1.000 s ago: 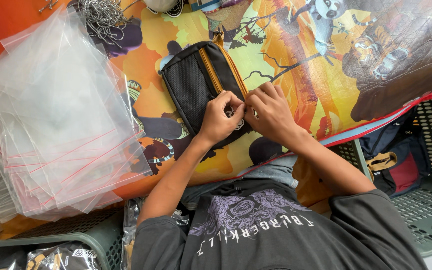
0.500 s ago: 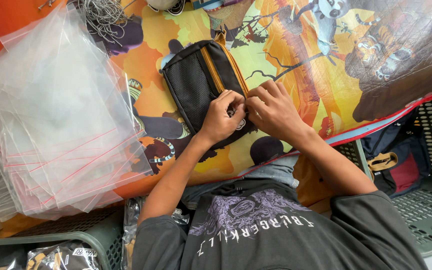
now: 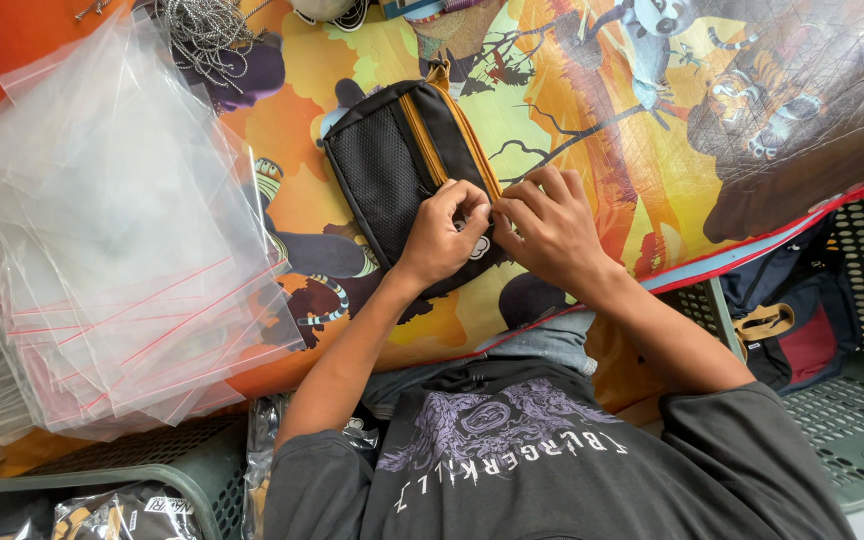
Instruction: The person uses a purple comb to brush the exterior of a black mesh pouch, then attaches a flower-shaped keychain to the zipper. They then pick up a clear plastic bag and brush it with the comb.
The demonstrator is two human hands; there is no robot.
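- Here, at the left edge of the table, a fanned stack of clear zip bags (image 3: pixel 122 250) with red seal lines lies empty, well apart from the hands.
- Below it, at the near-left corner, a green plastic basket (image 3: pixel 192 470) holds packed items in clear wrap; what they are cannot be told.
- At the far edge, a heap of metal ball chain (image 3: pixel 202 30) lies on the cartoon-printed table cover (image 3: pixel 602 110).
- Near the middle, a black pouch (image 3: pixel 392 180) with a mesh pocket and mustard-yellow zip trim lies flat and slanted.
- The left hand (image 3: pixel 447 235) presses on the pouch's near end, fingers curled and pinched at the zip line.
- The right hand (image 3: pixel 547 230) meets it fingertip to fingertip, pinching the same spot; the small part gripped is hidden.
- At the right, a grey perforated crate (image 3: pixel 852 420) holds a dark bag with a red panel (image 3: pixel 792 330).
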